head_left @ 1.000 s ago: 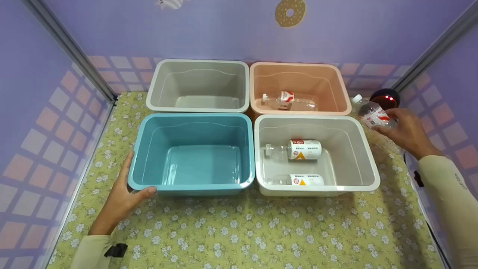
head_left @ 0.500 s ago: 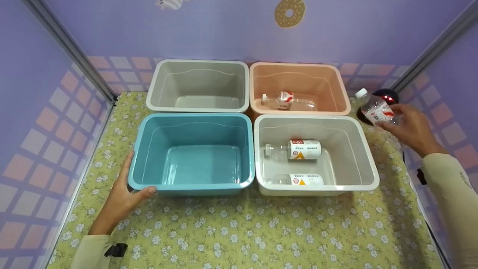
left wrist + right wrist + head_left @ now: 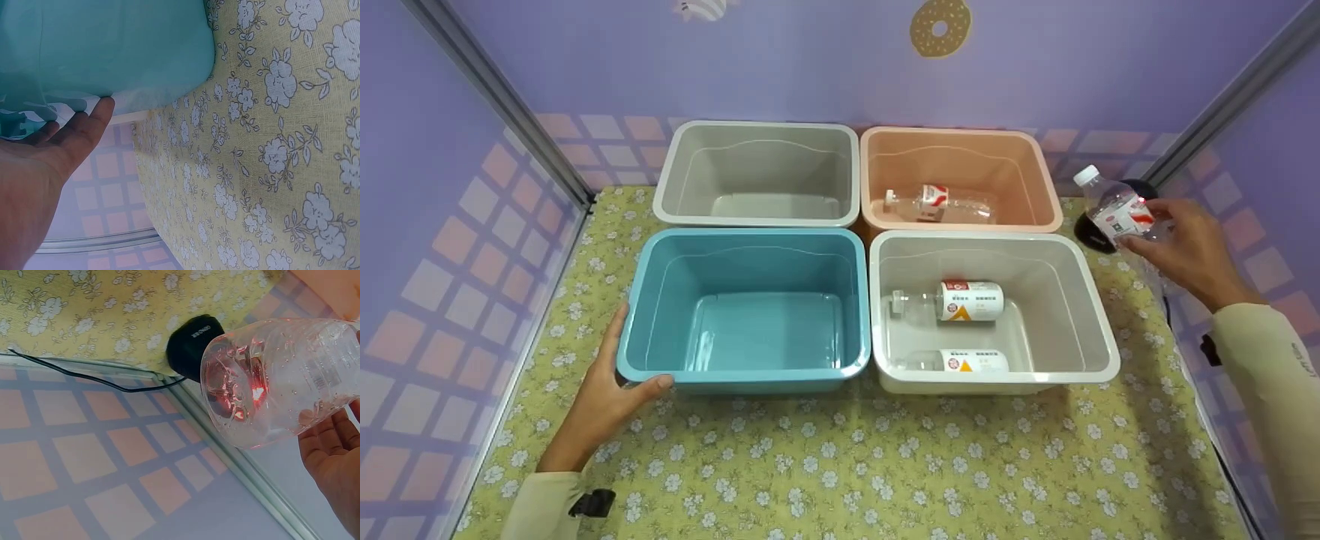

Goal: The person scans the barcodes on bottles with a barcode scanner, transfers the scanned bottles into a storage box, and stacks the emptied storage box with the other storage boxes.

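Observation:
My right hand (image 3: 1196, 251) holds a clear plastic bottle (image 3: 1121, 217) with a white cap and a red-and-white label, tilted cap up. Behind the bottle is a black barcode scanner (image 3: 1093, 235) showing red light. Through the bottle's base (image 3: 236, 394) the red light glows in the right wrist view. My left hand (image 3: 604, 397) rests at the near left corner of the blue bin (image 3: 750, 377), fingers extended along its outer side and thumb at the front. In the left wrist view, the fingertips (image 3: 106, 107) touch that bin's outer wall.
A grey bin (image 3: 757, 222) and a pink bin (image 3: 960, 225) stand at the back; one bottle (image 3: 936, 199) lies in the pink one. The white bin (image 3: 997, 379) at front right holds two white-labelled bottles (image 3: 971, 301). A cable (image 3: 124, 389) runs from the scanner by the wall.
My right hand has shifted slightly right and up with the bottle, and the bottle has turned more upright before the scanner. The left hand and bins stay in place.

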### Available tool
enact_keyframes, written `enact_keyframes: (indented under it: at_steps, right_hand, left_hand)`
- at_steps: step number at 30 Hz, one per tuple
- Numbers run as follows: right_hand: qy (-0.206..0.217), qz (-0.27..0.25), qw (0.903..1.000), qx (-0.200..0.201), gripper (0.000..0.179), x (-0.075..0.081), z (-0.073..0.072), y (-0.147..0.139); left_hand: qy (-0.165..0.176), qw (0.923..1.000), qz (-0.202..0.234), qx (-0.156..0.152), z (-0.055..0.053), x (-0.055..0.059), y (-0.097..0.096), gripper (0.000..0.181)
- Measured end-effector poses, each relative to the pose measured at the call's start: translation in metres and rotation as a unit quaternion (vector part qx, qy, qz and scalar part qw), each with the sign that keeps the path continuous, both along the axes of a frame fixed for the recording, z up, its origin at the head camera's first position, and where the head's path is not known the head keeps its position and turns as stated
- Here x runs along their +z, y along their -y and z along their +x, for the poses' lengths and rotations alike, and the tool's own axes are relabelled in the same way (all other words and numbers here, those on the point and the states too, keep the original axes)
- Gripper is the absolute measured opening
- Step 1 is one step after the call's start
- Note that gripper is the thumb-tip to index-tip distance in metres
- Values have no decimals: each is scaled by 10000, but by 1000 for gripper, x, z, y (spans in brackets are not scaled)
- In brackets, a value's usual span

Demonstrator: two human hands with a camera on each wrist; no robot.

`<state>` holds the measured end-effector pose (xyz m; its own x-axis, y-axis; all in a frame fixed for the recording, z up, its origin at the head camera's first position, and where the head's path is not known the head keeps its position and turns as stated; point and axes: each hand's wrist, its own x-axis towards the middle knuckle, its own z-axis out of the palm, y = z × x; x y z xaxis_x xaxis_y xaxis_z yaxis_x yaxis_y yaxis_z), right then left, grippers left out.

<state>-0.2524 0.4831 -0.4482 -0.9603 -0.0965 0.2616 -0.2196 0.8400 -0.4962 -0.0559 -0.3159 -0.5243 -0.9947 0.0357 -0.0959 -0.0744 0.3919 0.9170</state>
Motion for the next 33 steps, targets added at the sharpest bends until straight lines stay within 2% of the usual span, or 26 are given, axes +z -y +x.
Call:
enact_keyframes:
  at_steps: [8,20,33]
  right_hand:
    - [35,-28,10000,43,57,12,4,10]
    - [-248,226,9990,289,57,27,3,30]
    - [-426,327,9960,720,56,39,-2,53]
  left_hand:
    - [-27,10000,22,-23,0,-1,0,123]
    - [-60,10000,42,-28,-1,0,-1,122]
    - [-32,10000,-26,-6,0,0,-1,123]
